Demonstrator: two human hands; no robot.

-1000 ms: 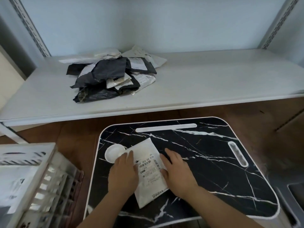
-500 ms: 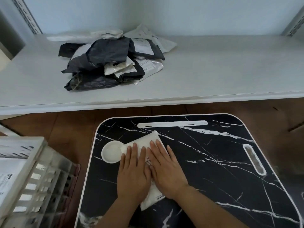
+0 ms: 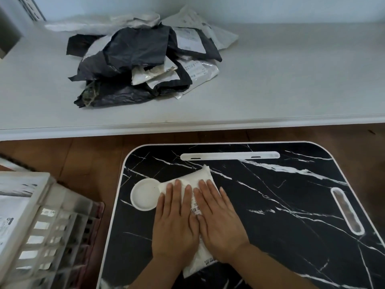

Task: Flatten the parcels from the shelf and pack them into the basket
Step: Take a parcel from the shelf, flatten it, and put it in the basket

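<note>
White plastic parcel (image 3: 200, 180) lies on black marbled desk (image 3: 270, 215); left hand (image 3: 175, 224) and right hand (image 3: 220, 224) press it, fingers flat, grasping nothing.

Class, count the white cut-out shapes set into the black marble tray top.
3. A long slot runs along the far edge, a round recess lies left of the white parcel, and a slanted slot sits at the right. The hands may hide more.

White parcel (image 3: 201, 178) lies flat under my palms, lower centre; crumpled parcels (image 3: 143, 59) heaped upper left; basket (image 3: 41, 226) lower left.
</note>
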